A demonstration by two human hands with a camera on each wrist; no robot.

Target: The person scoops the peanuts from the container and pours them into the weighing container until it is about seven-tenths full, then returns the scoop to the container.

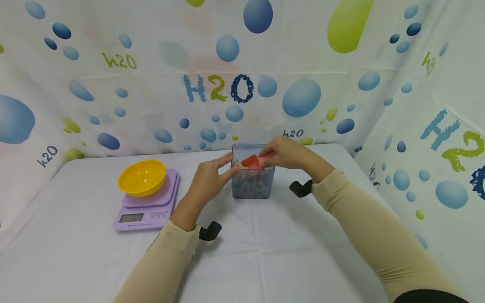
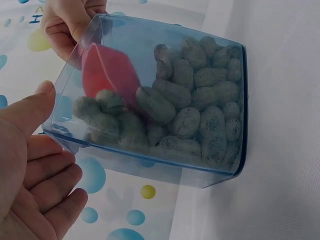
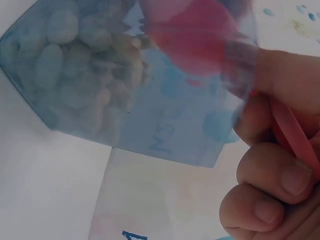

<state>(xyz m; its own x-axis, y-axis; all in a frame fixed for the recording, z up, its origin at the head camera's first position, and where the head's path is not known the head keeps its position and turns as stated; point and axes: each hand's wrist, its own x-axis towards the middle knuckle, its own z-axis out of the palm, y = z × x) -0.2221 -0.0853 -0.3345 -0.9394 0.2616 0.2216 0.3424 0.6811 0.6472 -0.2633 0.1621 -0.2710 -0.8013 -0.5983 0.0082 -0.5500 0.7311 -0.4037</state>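
A clear blue plastic container (image 1: pixel 251 185) stands on the table, partly filled with unshelled peanuts (image 2: pixel 210 95). My left hand (image 1: pixel 208 179) holds its left side at the rim, thumb toward the front and index finger farther back. In the left wrist view, the other fingers of the left hand (image 2: pixel 35 170) curl loosely beside the wall. My right hand (image 1: pixel 284 153) grips the handle of a pink-red scoop (image 1: pixel 251 161) above the container's right side. The scoop's bowl (image 2: pixel 110 75) is inside, tilted down, its lip among the peanuts. The fingers of the right hand (image 3: pixel 280 165) wrap the handle.
To the left, a purple kitchen scale (image 1: pixel 145 212) with a lit-up digital readout bears a yellow bowl (image 1: pixel 142 179). A white cloth covers the table (image 1: pixel 235 269). Patterned curtains (image 1: pixel 151 84) hang behind it and on the right.
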